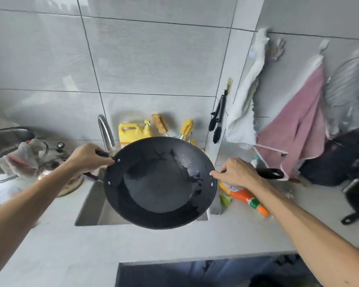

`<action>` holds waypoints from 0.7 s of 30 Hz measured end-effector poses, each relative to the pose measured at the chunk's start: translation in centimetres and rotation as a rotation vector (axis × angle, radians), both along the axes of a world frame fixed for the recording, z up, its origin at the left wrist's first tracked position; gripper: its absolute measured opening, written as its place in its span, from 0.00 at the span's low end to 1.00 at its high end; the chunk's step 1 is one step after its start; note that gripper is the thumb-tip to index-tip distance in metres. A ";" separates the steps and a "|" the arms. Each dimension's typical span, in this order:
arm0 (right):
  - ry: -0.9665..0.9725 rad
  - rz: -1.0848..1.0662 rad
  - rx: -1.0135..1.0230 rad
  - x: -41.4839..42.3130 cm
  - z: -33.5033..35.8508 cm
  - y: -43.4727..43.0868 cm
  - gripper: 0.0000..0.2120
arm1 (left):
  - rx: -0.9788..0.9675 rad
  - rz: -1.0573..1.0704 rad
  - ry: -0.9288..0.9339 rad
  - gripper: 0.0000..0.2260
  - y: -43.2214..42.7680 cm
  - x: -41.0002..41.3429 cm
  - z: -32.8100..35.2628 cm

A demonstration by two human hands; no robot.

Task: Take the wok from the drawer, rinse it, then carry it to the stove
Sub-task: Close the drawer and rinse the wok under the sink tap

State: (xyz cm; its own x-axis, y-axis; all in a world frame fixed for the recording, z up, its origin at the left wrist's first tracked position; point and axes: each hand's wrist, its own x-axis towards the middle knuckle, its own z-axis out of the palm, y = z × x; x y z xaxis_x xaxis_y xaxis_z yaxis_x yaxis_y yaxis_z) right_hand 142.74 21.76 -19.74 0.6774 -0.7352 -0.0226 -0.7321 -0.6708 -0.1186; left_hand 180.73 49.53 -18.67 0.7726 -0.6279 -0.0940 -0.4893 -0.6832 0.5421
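Water pools inside the wok [160, 183] above the sink [91, 204]; left hand [87, 158] and right hand [238, 172] fingers wrap its handles. We judge tilting would spill onto the counter [133, 243].

A yellow jug [131, 132] stands behind the sink [91, 206] at twelve o'clock. Black tongs [218, 119], a white cloth [245, 104] and a pink towel [296, 129] hang at two o'clock. An orange bottle [249, 198] lies at three o'clock.
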 end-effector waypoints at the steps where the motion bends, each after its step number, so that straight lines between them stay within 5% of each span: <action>1: -0.008 -0.043 0.011 -2.1 -0.1 0.9 0.31 | -0.003 -0.037 0.008 0.11 -0.5 -0.9 0.0; 9: 0.019 -0.350 0.040 -19.1 2.2 7.1 0.31 | -0.016 -0.282 0.121 0.17 -8.1 -11.2 -0.6; 14: 0.028 -0.549 -0.013 -30.7 4.0 11.2 0.33 | -0.042 -0.508 0.079 0.12 -13.4 -22.4 2.2; 21: 0.026 -0.866 -0.028 -47.9 5.9 19.1 0.34 | -0.047 -0.846 0.118 0.17 -20.3 -40.9 4.4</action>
State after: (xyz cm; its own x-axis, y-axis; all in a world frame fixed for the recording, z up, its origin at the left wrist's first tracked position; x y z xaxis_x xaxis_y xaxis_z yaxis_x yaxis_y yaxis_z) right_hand 94.84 40.88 -13.83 -0.1217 -0.9926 -0.0041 -0.9888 0.1216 -0.0860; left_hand 139.78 29.25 -14.30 0.0285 -0.9942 -0.1039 -0.7633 -0.0887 0.6400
